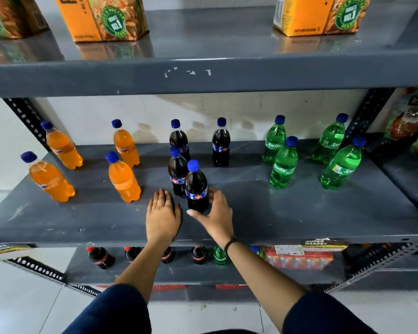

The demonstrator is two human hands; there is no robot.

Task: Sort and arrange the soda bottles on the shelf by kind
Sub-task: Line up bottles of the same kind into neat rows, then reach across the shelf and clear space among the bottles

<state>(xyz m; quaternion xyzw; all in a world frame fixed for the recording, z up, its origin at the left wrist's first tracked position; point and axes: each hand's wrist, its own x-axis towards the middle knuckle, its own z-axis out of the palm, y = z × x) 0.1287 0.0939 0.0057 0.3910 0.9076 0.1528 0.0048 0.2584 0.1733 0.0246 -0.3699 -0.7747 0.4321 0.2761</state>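
Observation:
On the grey middle shelf (275, 213) stand several orange soda bottles (123, 182) at the left, several dark cola bottles (221, 145) in the centre and several green Sprite bottles (284, 165) at the right, all with blue caps. The front cola bottle (196, 189) stands upright just ahead of another one (177, 174). My right hand (215, 213) curves loosely around its base, thumb in front, fingers spread on its right side. My left hand (163, 213) lies flat on the shelf just left of that bottle, fingers apart, holding nothing.
Orange juice cartons (106, 20) stand on the shelf above. On the shelf below are red-capped cola bottles (101, 257), a green bottle (220, 255) and a red multipack (299, 259). Snack packets (410, 121) fill the neighbouring bay beyond the perforated upright (369, 112).

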